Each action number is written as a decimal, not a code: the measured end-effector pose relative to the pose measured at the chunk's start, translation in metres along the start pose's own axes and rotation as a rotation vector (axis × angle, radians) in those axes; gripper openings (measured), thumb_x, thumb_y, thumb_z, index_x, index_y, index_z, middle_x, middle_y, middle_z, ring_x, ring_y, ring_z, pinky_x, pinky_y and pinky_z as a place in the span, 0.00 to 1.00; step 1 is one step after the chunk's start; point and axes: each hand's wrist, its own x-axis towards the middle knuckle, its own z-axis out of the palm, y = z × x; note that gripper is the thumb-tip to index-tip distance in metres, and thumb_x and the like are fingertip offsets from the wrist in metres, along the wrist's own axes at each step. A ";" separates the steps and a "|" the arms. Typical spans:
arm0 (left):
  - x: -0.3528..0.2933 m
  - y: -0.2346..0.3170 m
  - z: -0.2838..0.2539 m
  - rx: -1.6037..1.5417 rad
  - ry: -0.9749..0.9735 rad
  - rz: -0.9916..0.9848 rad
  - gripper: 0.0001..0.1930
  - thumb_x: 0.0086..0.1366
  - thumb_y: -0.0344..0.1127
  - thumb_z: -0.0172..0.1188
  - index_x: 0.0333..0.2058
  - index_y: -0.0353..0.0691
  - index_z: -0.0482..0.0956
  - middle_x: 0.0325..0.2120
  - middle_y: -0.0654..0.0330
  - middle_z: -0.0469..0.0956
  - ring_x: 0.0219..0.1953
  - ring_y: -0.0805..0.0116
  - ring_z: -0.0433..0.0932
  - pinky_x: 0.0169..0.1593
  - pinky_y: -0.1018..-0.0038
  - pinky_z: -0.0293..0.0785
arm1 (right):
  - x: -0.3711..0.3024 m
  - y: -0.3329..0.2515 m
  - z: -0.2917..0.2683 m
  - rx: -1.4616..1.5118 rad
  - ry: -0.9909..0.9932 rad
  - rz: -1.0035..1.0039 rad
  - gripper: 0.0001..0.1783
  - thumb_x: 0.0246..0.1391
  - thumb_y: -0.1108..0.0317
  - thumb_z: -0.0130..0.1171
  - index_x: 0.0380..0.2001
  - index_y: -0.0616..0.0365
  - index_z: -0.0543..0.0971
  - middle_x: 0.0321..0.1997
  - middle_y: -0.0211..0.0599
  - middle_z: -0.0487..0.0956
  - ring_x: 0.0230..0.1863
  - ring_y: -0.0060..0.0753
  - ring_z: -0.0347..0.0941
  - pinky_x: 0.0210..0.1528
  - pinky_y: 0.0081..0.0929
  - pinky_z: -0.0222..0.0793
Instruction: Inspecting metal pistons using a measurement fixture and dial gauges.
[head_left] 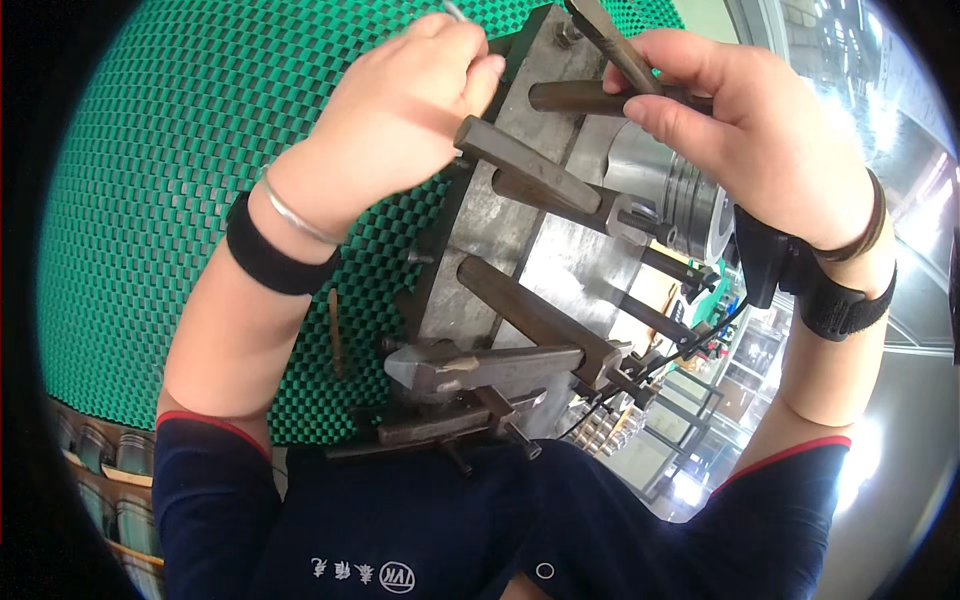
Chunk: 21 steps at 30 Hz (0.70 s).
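My left hand point(405, 110) is closed in a fist beside a metal fixture block point(455, 290). The tip of a thin, shiny metal rod point(455, 11) sticks out of its top; the rest is hidden in the fist. My right hand point(735, 120) is closed round a dark steel clamp point(618, 45) at the block's far end, thumb and fingers on either side of its bars. Below it, similar clamps point(535, 170) with angled bars and screws sit along the block. A round, grooved metal piece, like a piston point(665, 180), lies beside the block under my right hand.
Under the fixture spreads a green woven mat point(180, 200). A thin brown stick point(336, 330) lies on it. Cylindrical metal parts point(135, 455) stand on a shelf at lower left. A black cable point(690, 345) runs from my right wrist area past the clamps.
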 end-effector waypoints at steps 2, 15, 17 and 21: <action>0.004 0.023 -0.013 -0.003 0.044 0.108 0.12 0.59 0.35 0.60 0.40 0.36 0.74 0.33 0.53 0.73 0.37 0.52 0.73 0.42 0.65 0.71 | 0.002 0.002 -0.001 0.005 -0.018 0.013 0.13 0.59 0.70 0.55 0.47 0.60 0.75 0.34 0.29 0.79 0.36 0.16 0.71 0.42 0.17 0.67; 0.011 0.029 0.002 0.151 0.116 0.304 0.15 0.46 0.35 0.68 0.35 0.41 0.80 0.32 0.57 0.76 0.39 0.56 0.74 0.43 0.66 0.72 | -0.003 -0.009 -0.010 -0.031 0.043 -0.102 0.14 0.53 0.68 0.60 0.43 0.60 0.78 0.22 0.40 0.78 0.21 0.30 0.74 0.26 0.25 0.70; 0.009 0.028 0.002 0.167 0.114 0.290 0.14 0.48 0.35 0.67 0.35 0.41 0.80 0.32 0.57 0.76 0.38 0.56 0.74 0.43 0.66 0.71 | -0.001 -0.004 -0.009 -0.024 0.040 -0.144 0.14 0.53 0.67 0.60 0.43 0.59 0.78 0.22 0.39 0.78 0.21 0.29 0.73 0.26 0.25 0.70; 0.011 0.034 0.002 0.148 0.095 0.267 0.14 0.48 0.36 0.68 0.35 0.41 0.80 0.31 0.58 0.75 0.37 0.56 0.74 0.42 0.65 0.71 | -0.003 -0.022 -0.026 0.001 -0.080 0.006 0.14 0.54 0.66 0.59 0.43 0.58 0.78 0.22 0.38 0.77 0.22 0.28 0.72 0.27 0.25 0.69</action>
